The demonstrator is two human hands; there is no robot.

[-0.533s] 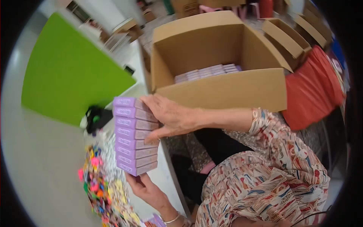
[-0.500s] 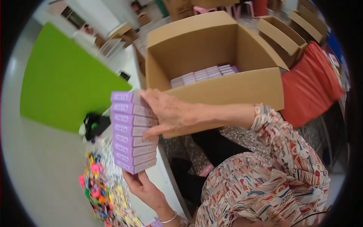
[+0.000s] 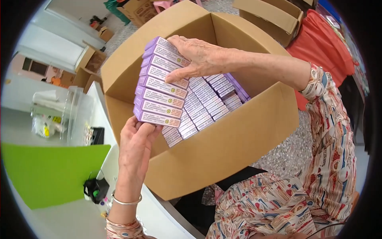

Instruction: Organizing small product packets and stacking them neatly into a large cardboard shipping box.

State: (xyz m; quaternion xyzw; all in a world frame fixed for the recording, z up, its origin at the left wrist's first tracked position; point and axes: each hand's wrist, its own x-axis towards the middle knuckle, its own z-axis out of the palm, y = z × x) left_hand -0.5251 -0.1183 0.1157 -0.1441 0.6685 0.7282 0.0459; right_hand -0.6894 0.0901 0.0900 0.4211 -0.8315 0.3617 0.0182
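A stack of several small purple-and-white boxes point(image 3: 161, 83) is held between my two hands, slightly fanned and tilted. My right hand point(image 3: 195, 55) grips its top and right side, the thumb pressed on a box's printed side. From below, my left hand point(image 3: 137, 137) supports the lowest box, fingers partly hidden beneath it. The stack is over the left part of a large open cardboard carton point(image 3: 223, 159). Inside the carton, rows of the same small boxes point(image 3: 199, 107) lie packed closely, with a dark gap near the right end.
To the left runs a white table point(image 3: 167, 221) with a bright green panel point(image 3: 51, 171) and a small black object point(image 3: 95, 189). Behind at right stand another open carton point(image 3: 270, 20) and a red plastic bag point(image 3: 322, 51). The carton's flaps stick outward.
Both hands have carried the stack from beside the table to over the open carton. The view has turned too, and the packed boxes inside show more fully.
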